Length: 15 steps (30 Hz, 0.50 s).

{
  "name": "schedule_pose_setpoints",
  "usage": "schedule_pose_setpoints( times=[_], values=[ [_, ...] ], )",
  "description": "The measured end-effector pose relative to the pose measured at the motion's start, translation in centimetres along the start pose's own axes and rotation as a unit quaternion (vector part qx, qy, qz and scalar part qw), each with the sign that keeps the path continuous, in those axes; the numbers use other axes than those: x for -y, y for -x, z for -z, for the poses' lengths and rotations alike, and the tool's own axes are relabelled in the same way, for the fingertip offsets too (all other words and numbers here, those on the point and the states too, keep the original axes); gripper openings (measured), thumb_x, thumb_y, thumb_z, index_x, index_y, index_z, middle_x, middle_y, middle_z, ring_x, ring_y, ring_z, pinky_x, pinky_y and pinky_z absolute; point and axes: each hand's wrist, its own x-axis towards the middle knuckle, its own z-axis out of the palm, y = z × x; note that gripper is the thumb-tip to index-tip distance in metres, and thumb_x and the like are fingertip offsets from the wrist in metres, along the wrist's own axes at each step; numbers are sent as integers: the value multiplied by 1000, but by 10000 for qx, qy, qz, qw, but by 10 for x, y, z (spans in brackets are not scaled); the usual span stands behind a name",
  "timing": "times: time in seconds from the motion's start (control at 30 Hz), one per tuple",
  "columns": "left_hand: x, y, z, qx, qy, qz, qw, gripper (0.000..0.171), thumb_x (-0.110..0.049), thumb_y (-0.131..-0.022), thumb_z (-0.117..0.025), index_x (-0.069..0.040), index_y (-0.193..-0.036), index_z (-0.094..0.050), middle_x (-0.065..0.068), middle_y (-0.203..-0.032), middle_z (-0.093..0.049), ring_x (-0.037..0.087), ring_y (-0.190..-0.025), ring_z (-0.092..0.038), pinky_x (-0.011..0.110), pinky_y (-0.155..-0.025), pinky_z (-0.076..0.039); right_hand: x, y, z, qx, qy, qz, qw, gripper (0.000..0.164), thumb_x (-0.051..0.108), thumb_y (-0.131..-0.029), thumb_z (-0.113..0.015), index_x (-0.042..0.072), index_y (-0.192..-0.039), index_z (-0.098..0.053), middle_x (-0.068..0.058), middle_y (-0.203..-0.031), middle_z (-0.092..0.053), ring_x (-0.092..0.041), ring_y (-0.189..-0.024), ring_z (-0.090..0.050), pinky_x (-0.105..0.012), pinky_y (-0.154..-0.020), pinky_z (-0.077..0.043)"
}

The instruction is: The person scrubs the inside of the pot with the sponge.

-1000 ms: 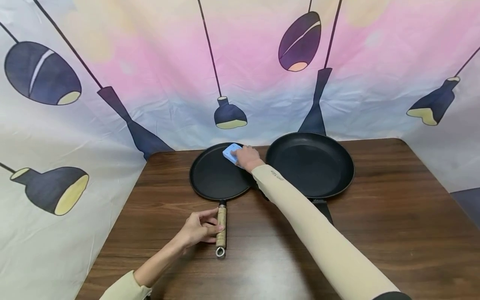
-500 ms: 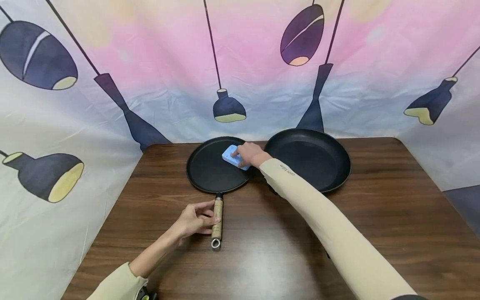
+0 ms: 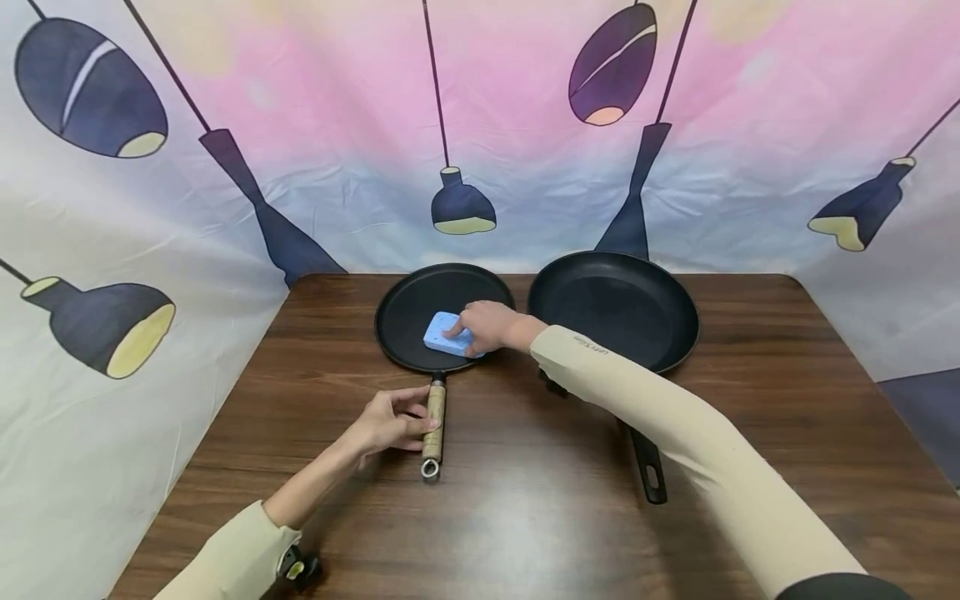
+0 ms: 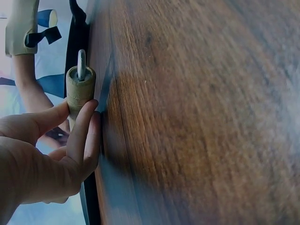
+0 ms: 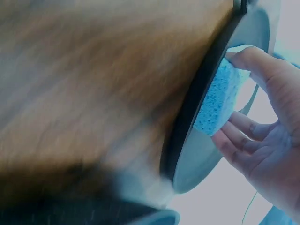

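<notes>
A flat black griddle pan (image 3: 411,304) lies at the back of the table, its light wooden handle (image 3: 434,417) pointing toward me. My left hand (image 3: 393,423) pinches that handle between thumb and fingers; the left wrist view shows the metal ring (image 4: 81,64) at its end. In my right hand (image 3: 491,325) is a blue sponge (image 3: 444,332), gripped between thumb and fingers and resting on the front right part of the pan's surface. The sponge's porous side (image 5: 218,96) shows in the right wrist view.
A deeper black frying pan (image 3: 611,304) stands at the back right, its black handle (image 3: 649,471) partly under my right sleeve. Both pans rest on a brown wooden table (image 3: 495,517). Behind it hangs a cloth backdrop (image 3: 337,108) printed with lamps.
My right hand has drawn the sponge from the griddle pan's back right edge toward its front. The left hand keeps its hold on the handle. The head view has shifted slightly.
</notes>
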Motion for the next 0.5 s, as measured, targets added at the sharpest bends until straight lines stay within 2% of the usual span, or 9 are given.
schedule_pose_setpoints(
  times=[0.2,0.3,0.4,0.5],
  values=[
    [-1,-1,0,-34,-137,88,9999,68,-6,-83,-73,-1,-142,-40,18,-109,-57,14,-79,-63,37,-73,-61,28,-12,-6,-159,236,325,9991,53,33,-92,-63,35,-140,-42,-3,-117,-59,-19,-104,-52,-33,-89,-49],
    [-2,-1,2,-71,-168,131,9997,68,-7,-83,-73,-2,-142,-41,17,-108,-58,14,-79,-64,37,-73,-61,37,-27,-7,-417,520,386,9970,52,33,-95,-58,37,-143,-39,-4,-116,-58,-20,-102,-51,-34,-90,-47],
    [-1,0,2,-65,-111,112,9999,67,-7,-83,-73,-3,-142,-41,17,-108,-58,14,-80,-64,38,-73,-61,38,-45,-10,-729,787,266,9939,52,34,-97,-54,37,-145,-35,-6,-122,-55,-22,-104,-50,-35,-92,-47],
    [-1,2,0,51,-102,38,9999,68,-10,-84,-73,-3,-143,-39,18,-111,-57,14,-82,-65,38,-74,-61,33,-62,-11,-900,956,-23,9913,52,34,-99,-49,38,-147,-29,-9,-132,-48,-25,-114,-47,-37,-98,-45]
  ],
)
